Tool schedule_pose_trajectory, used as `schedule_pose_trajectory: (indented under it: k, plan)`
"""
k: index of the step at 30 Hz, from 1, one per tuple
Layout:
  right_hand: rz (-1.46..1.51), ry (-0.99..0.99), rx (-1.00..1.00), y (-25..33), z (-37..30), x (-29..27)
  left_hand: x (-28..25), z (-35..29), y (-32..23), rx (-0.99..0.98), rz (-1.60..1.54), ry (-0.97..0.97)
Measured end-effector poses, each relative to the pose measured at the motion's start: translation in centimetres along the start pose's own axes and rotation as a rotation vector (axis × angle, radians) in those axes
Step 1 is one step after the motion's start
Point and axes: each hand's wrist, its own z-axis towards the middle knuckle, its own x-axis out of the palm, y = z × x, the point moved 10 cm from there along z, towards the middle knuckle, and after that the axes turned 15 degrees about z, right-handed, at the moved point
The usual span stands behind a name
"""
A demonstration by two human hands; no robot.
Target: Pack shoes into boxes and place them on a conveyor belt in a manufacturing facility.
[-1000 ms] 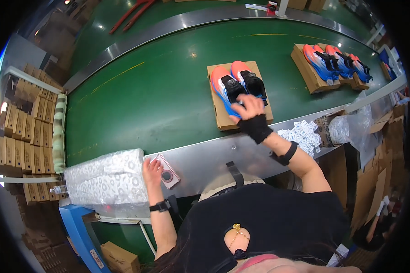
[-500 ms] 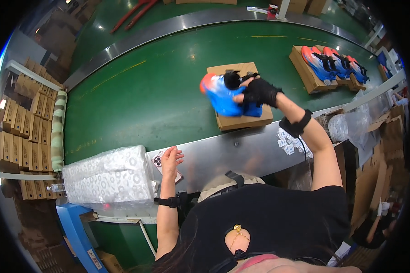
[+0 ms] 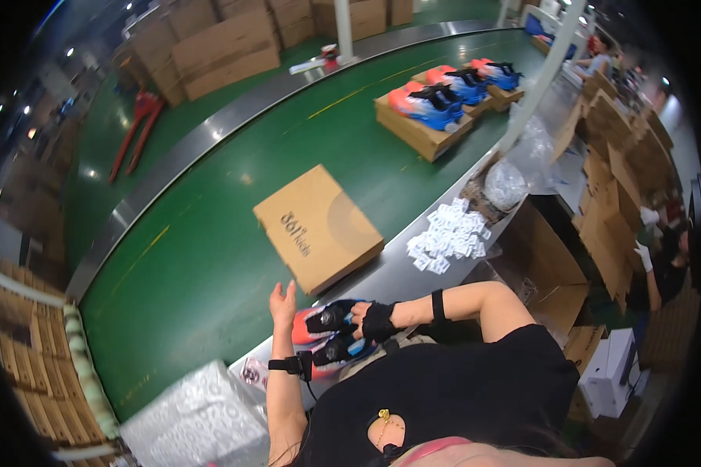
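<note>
A pair of sneakers [image 3: 310, 324] in orange, blue and black lies on the metal edge strip close to my body. My right hand [image 3: 375, 321], in a black fingerless glove, grips the sneakers from their right side. Just left of them, my bare left hand [image 3: 283, 305] is raised with its fingers apart and nothing in it. Beyond both hands a closed brown cardboard shoebox [image 3: 319, 226] sits at an angle on the green conveyor belt [image 3: 210, 257], its near corner by the metal strip.
White sachets [image 3: 449, 236] lie heaped on the metal strip at right. More sneakers [image 3: 428, 105] rest on boxes farther along the belt. A plastic-wrapped bundle of patterned paper [image 3: 195, 416] and a phone [image 3: 252, 372] are at lower left. Someone in white gloves [image 3: 645, 255] is at far right.
My right hand has brought the sneakers off the box toward my body, onto the metal strip. The box lid now shows uncovered. The view has swung to the right.
</note>
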Motion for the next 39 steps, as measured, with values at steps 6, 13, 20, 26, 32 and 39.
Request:
schedule_pose_trajectory:
  k: [6,13,20,26,32,39]
  plan:
    - [0.093,-0.460,0.409,-6.2,-1.0,-9.9,6.7,0.5,-3.6,-0.290,-0.283,0.400]
    - [0.188,-0.800,0.750,-14.0,-2.9,-14.1,3.9,1.4,-14.7,0.024,-0.101,0.166]
    - [1.055,-1.298,0.412,-17.1,-11.5,-18.2,-0.8,2.6,-5.7,0.047,0.198,0.037]
    - [0.795,-1.159,1.096,-22.8,-22.5,-6.4,-4.5,0.5,9.4,-0.214,0.381,-0.051]
    - [-0.036,-0.888,1.028,-20.1,-22.1,-3.1,-6.5,-2.3,6.9,-0.318,0.148,-0.177]
    - [0.100,-0.801,0.882,-19.6,-22.1,-2.1,-13.6,-8.0,12.8,-0.426,-0.183,-0.336]
